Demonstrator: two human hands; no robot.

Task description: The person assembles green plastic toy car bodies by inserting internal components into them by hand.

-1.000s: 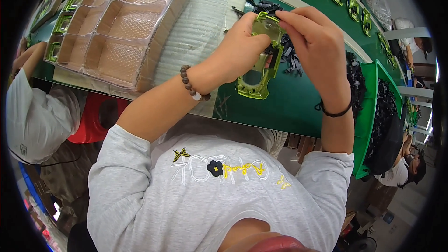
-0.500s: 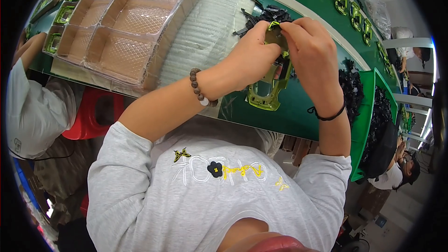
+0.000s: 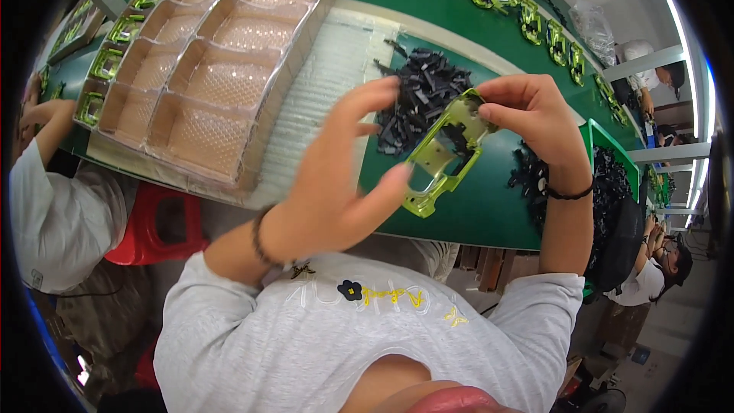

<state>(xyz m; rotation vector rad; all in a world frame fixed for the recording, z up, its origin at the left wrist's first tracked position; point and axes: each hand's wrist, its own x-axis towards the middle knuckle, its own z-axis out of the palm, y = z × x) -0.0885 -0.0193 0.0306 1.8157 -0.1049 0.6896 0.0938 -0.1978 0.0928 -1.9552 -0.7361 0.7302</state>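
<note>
My right hand (image 3: 535,118) pinches the far end of a lime-green plastic housing (image 3: 422,204) between thumb and fingers. The housing is long, with a large opening in it, and hangs tilted above the green table. My left hand (image 3: 329,172) is spread, its fingers apart and somewhat blurred. Its thumb tip overlaps the near left edge of the housing; whether they touch I cannot tell. Just beyond the housing lies a heap of small black plastic pieces (image 3: 420,80). More black pieces (image 3: 526,180) lie by my right wrist.
A clear divided tray (image 3: 202,138) stands at the left, green housings (image 3: 107,63) along its far-left side. Several green housings (image 3: 531,21) line the strip at the far right. A green crate (image 3: 587,138) of black pieces stands right. A co-worker's arm (image 3: 57,122) and red stool (image 3: 157,218) are left.
My left hand has let go of the housing and moved left and nearer, opening. My right hand has lifted and tilted the housing. The black heap is now uncovered.
</note>
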